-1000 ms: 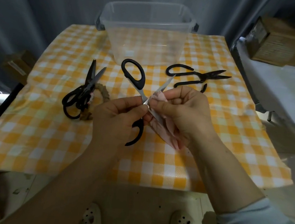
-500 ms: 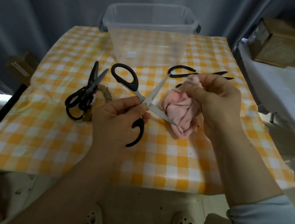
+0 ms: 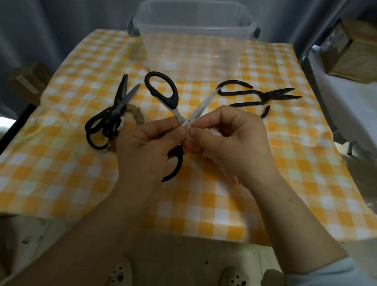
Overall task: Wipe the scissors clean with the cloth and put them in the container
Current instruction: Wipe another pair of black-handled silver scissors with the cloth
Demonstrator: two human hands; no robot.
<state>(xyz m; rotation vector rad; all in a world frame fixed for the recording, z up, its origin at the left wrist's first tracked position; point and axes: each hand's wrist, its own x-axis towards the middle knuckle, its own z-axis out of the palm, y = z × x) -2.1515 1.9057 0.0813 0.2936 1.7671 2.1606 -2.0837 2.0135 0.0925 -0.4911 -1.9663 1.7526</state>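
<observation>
Head view, the only one we have: our left hand (image 3: 144, 147) pinches the black-handled, steel-bladed scissors (image 3: 201, 106) at the pivot, thumb on top, and holds them just above the worktop's orange-and-white checked cloth (image 3: 273, 176). The blades are spread wide. One points up toward the clear plastic container (image 3: 193, 49). The other is hidden inside the crumpled pink cloth (image 3: 191, 143), which our right hand (image 3: 232, 143) grips, with its fingers curled and pinching the fabric around the metal close to the pivot. We judge the wiping is midway, with the placing not yet begun. The main risk is the edge: if we drag toward the tip with thin fabric, it could slice through to our fingers. If the left-hand pinch loosens, the blades could also swing shut on the cloth and snag it. The free tip points at the container wall and could jab it on a hasty lift. The container stands at the far edge of the worktop, and we make out no scissors inside, only the checks showing through its walls. An all-black pair of scissors (image 3: 113, 115) lies at left on a braided ring (image 3: 136, 114), and dark iron shears (image 3: 258, 96) lie at right.
</observation>
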